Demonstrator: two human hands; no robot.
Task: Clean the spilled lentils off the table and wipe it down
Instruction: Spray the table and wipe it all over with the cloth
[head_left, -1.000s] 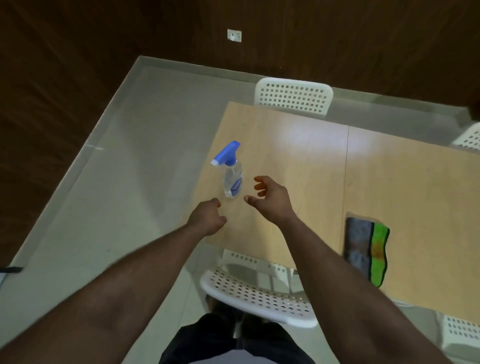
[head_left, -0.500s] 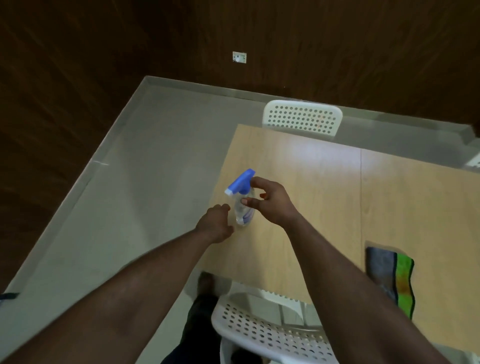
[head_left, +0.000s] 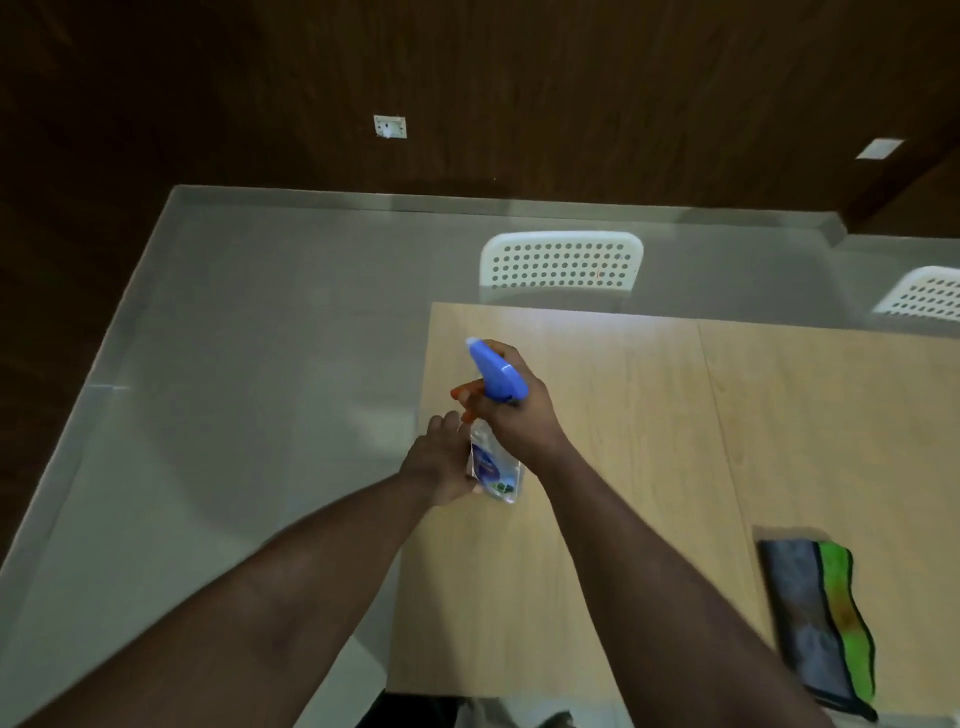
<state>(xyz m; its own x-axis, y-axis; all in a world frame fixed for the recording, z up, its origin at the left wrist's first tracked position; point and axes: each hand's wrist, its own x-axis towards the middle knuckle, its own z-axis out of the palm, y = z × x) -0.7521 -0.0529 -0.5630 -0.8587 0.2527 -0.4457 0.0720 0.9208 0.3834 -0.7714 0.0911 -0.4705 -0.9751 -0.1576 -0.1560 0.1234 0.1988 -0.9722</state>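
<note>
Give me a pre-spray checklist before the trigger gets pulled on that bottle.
1. Right hand grips the spray bottle at its neck, under the blue spray head: ok.
2. Left hand steadies the clear body of the bottle: ok.
3. Nozzle aimed at the table: not ok, it points toward the table's left edge and the floor beyond.
4. Cloth at hand for wiping: ok, it lies on the table to the right, near the front edge.
5. Lentils cleared off the tabletop: ok for the visible part, none seen.
6. Liquid left in the bottle: cannot tell.
</note>
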